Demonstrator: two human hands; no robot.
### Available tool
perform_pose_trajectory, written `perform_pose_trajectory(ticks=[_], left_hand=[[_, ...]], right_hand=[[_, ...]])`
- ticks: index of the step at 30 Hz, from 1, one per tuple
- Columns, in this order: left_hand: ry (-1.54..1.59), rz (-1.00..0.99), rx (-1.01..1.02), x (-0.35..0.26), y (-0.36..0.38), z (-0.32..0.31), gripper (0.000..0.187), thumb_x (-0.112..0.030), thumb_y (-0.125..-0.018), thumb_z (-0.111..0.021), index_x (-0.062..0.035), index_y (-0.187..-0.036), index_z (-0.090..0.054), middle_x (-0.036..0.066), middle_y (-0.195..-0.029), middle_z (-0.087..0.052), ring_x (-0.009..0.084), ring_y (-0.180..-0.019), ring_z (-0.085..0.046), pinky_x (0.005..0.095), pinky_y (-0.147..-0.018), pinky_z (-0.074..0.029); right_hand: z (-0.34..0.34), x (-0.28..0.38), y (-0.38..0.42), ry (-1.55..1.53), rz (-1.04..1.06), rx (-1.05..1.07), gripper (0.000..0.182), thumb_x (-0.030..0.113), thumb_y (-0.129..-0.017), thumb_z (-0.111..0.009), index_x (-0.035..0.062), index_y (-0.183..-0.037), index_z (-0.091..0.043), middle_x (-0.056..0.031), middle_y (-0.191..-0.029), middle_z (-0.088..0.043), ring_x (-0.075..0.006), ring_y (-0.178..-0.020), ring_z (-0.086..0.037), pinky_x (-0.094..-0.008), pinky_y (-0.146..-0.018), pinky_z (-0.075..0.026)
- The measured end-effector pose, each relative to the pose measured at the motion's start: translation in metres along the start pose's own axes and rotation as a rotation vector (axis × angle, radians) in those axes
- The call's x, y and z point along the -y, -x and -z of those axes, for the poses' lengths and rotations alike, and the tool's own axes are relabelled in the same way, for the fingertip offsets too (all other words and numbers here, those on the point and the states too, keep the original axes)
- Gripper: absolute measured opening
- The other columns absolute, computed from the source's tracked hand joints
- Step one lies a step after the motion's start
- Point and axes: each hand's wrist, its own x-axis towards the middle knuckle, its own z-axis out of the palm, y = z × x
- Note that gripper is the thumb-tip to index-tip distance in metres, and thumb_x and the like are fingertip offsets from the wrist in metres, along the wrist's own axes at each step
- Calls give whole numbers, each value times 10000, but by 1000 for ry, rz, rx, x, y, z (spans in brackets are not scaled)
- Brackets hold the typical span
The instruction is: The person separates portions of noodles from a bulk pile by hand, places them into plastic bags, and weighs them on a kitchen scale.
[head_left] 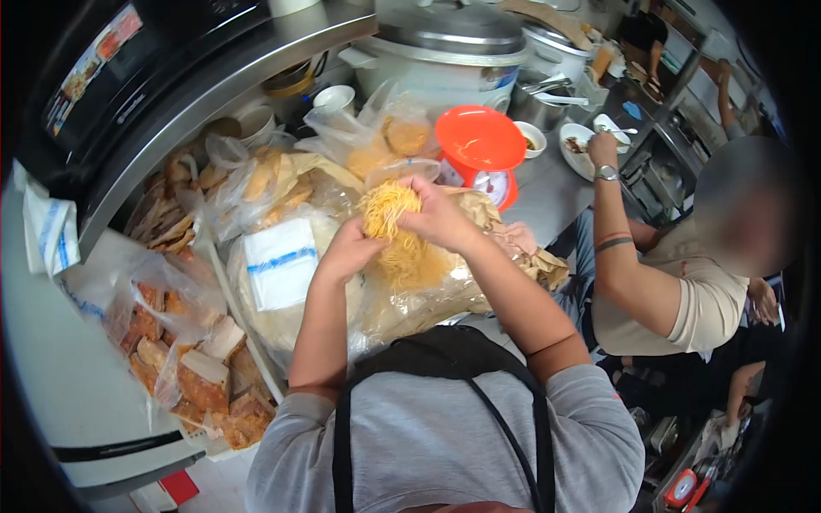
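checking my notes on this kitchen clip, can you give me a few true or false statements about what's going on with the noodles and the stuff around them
1. Both hands are on a bundle of yellow noodles. True: the left hand and right hand grip it together.
2. The kitchen scale has a blue pan. False: its pan is orange-red.
3. The noodles are held over a large clear plastic bag. True.
4. A person's hand at the counter wears a wristwatch. True.
5. The rice cooker stands with its lid open. False: the lid is on.
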Motion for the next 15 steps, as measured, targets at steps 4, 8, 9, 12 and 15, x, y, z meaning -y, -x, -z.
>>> perform_pose_trajectory(ticks=[4,8,9,12,15], left_hand=[[304,-120,-109,15,-4,-1,368,51,-719,-429,3,-1084,-427,87,-1014,-527,156,-939,-505,264,-811,-393],[316,-201,-179,7,-1,-2,326,54,-718,-412,-22,-1034,-438,72,-976,-529,148,-906,-507,265,-812,-386],[261,-247,-207,4,-1,0,305,54,-722,-408,-25,-1015,-439,62,-945,-525,133,-856,-510,249,-764,-398],[100,-293,-225,-6,4,8,242,52,-729,-418,-38,-952,-447,34,-855,-514,93,-739,-497,208,-648,-403],[-35,-202,-217,-11,11,19,178,35,-735,-455,-50,-892,-457,8,-788,-503,63,-674,-467,181,-581,-378]], right_hand=[[23,-34,21,66,-5,251,530,134,-622,-692,-4,-1064,-435,-72,-961,-561,-159,-817,-533,-286,-748,-428],[36,-53,37,487,-165,413,391,164,-651,-654,12,-981,-509,-76,-835,-582,-147,-779,-544,-284,-727,-421],[41,-46,39,518,-217,392,363,179,-646,-640,18,-952,-530,-95,-823,-587,-177,-760,-550,-293,-703,-424],[55,-27,47,549,-319,303,299,204,-643,-608,34,-887,-571,-121,-790,-596,-222,-714,-561,-308,-650,-428],[68,-19,50,421,-246,148,250,187,-663,-601,43,-864,-571,-90,-773,-595,-177,-704,-557,-298,-636,-424]])
